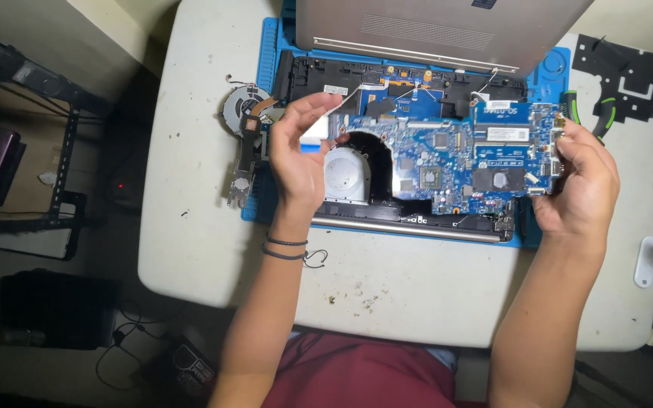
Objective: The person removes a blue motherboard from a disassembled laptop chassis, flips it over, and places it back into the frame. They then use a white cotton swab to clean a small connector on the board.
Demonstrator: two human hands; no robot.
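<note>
A blue laptop motherboard is held above the opened laptop base. My right hand grips the board's right edge. My left hand is at the board's left end, fingers spread and curled, the fingertips touching the edge near the round cut-out. Under the board a white round fan housing shows in the base. The laptop's silver lid stands at the back.
A blue work mat lies under the laptop on a white table. A removed fan with copper heat pipe lies left of the mat. Black plastic sheet and green-handled pliers sit at right.
</note>
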